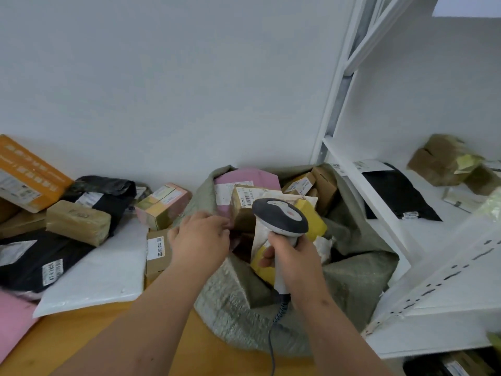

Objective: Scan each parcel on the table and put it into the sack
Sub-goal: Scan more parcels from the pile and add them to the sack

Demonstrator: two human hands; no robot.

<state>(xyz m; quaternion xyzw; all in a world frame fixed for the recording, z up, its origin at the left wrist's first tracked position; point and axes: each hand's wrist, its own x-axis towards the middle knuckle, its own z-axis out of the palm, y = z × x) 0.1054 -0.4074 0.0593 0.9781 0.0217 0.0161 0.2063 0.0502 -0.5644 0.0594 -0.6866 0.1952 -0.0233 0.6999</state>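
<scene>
A grey-green woven sack [352, 272] stands open at the table's right end. It holds a pink parcel [244, 177], brown boxes [241, 204] and a yellow parcel [311, 213]. My right hand [292, 256] grips the handle of a grey corded scanner [279, 213] over the sack's mouth. My left hand [200, 237] is at the sack's left rim with its fingers bent down into the opening; what they touch is hidden. A small brown box [157, 253] lies just left of that hand.
On the wooden table [81, 343] lie a white mailer [108, 270], black bags [35, 256], a tan taped box [78, 221], a pink-and-yellow box [162, 204], an orange box [24, 172] and a pink mailer [13, 321]. A white shelf [406, 240] with parcels stands right.
</scene>
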